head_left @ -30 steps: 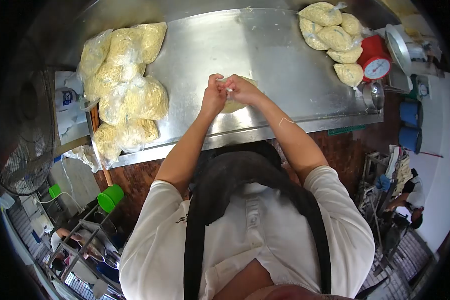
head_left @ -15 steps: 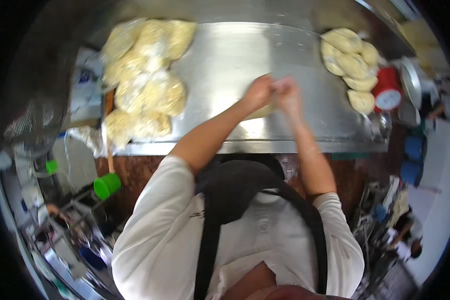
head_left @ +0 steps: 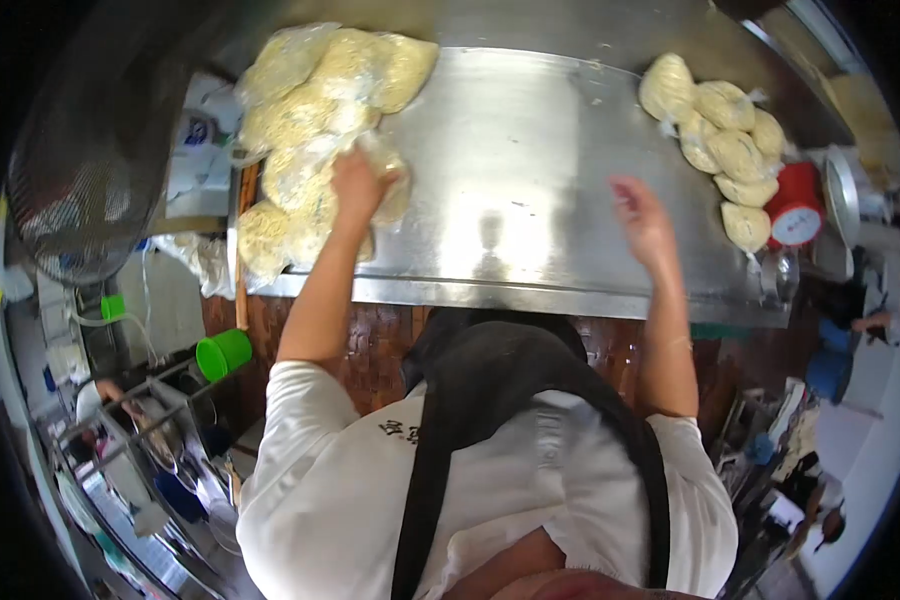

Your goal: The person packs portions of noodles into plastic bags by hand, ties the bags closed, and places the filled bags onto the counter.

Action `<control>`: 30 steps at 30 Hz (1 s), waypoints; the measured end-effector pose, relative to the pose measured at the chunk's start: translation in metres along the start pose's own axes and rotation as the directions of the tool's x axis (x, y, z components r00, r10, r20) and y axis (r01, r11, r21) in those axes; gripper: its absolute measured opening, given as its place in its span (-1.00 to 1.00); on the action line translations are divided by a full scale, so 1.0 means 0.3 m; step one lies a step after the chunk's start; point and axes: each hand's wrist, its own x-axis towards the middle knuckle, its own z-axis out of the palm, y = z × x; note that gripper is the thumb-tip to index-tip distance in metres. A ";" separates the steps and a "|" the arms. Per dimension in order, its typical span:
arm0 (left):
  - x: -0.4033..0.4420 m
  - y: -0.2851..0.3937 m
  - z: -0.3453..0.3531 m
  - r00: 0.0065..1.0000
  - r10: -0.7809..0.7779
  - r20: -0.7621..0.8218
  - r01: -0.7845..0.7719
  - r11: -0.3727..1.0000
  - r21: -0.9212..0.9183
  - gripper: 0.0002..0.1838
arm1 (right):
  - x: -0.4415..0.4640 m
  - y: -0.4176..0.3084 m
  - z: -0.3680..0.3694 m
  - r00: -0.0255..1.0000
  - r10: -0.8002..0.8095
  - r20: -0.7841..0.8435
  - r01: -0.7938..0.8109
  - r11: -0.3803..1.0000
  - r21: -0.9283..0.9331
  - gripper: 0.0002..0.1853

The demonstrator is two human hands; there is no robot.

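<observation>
Clear plastic bags of pale yellow, noodle-like food (head_left: 315,120) lie heaped on the left of the steel table (head_left: 490,140). My left hand (head_left: 360,188) is at the heap's right side, its fingers curled onto one of the bags (head_left: 390,200) and its thumb pointing right. Part of that bag is hidden under the hand. Over bare steel to the right, my right hand (head_left: 645,222) holds nothing, and its slightly blurred fingers are apart. Beyond it, several rounder, tied bags (head_left: 737,155) of the same pale food sit in a group.
A red scale (head_left: 796,205) and a metal pan (head_left: 842,200) stand beside the tied bags. At far left is a mesh fan guard (head_left: 90,190). On the floor side, a green bucket (head_left: 223,354) stands near a metal rack. Other people are partly visible at both edges.
My hands were together over the table's middle with a bag; now they are apart, the left on the heap, the right farther right. One more tied bag lies in the right-hand group.
</observation>
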 end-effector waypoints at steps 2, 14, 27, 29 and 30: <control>0.040 -0.184 0.185 0.983 0.161 -0.089 -0.167 0.984 -0.063 -0.43 | -0.031 0.024 0.114 0.995 0.024 0.096 -0.035 0.993 0.114 -0.63; -0.193 0.408 -0.229 0.862 0.504 0.054 -0.171 0.390 -0.905 -0.77 | 0.017 -0.296 0.358 0.932 -0.350 0.094 0.349 0.937 0.032 0.18; -0.351 0.591 0.092 0.712 0.701 -0.047 -0.474 0.430 -0.769 -0.29 | 0.024 -0.270 0.136 0.996 0.034 0.085 -0.052 0.974 0.222 -0.80; -0.319 0.639 0.139 0.790 0.609 -0.065 -0.379 0.403 -0.833 -0.55 | 0.003 -0.260 0.087 0.998 -0.060 -0.001 0.058 0.958 0.279 -0.62; -0.304 0.650 0.137 0.840 0.543 -0.019 -0.246 0.349 -0.904 -0.64 | -0.012 -0.229 0.062 0.984 -0.139 -0.113 0.166 0.944 0.285 -0.47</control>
